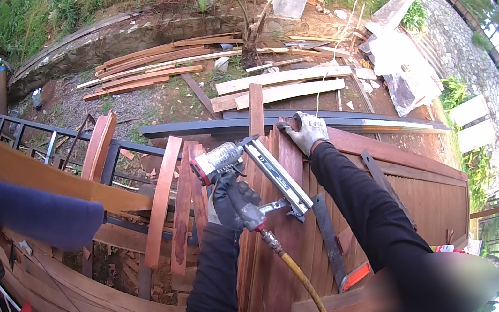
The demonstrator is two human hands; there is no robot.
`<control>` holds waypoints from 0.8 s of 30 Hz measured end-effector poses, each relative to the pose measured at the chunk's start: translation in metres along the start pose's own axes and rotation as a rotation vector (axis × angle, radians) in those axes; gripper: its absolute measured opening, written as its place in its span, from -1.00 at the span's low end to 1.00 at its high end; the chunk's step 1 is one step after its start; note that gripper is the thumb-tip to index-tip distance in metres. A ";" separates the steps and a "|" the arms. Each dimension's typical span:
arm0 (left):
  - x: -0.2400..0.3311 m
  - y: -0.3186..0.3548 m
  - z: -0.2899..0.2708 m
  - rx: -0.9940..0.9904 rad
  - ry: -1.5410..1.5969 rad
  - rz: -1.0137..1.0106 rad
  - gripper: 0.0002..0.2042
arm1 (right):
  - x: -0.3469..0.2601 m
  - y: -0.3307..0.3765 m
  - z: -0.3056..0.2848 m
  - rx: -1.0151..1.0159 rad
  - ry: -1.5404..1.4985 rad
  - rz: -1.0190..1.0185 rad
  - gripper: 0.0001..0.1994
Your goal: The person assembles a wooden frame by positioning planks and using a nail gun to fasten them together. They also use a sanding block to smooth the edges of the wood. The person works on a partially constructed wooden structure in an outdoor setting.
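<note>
My matt white cloth right-hand glove | my scuffed silver metal nail gun | long reddish-brown wooden board, smooth, matt

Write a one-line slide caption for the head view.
Gloved left hand grips a nail gun with a yellow hose; gloved right hand rests on a reddish-brown board outdoors.

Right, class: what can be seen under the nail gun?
Reddish-brown wooden boards lie side by side under the nail gun. It and the left hand cover part of them, so their surface there can't be seen.
</note>
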State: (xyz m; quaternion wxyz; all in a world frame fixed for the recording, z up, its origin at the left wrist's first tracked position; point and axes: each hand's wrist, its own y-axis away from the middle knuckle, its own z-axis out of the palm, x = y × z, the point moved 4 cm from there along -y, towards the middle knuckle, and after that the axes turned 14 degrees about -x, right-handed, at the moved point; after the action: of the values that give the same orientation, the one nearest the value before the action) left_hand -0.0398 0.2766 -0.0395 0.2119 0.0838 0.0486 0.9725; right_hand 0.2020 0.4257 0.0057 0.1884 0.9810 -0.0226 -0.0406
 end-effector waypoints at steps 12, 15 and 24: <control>0.004 -0.047 -0.003 -0.009 0.061 -0.112 -0.63 | 0.012 0.006 0.009 0.183 -0.018 -0.089 -0.67; 0.002 -0.052 -0.005 -0.026 0.116 -0.164 -0.64 | 0.012 0.003 0.010 0.193 -0.027 -0.094 -0.68; 0.006 -0.055 -0.002 -0.045 -0.006 -0.202 -0.64 | 0.013 0.004 0.015 0.230 -0.033 -0.093 -0.69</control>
State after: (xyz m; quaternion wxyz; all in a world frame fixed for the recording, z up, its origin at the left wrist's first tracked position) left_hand -0.0236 0.3284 -0.0477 0.3107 0.0768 0.0343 0.9468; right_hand 0.2135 0.4154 -0.0077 0.0720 0.9953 0.0155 -0.0625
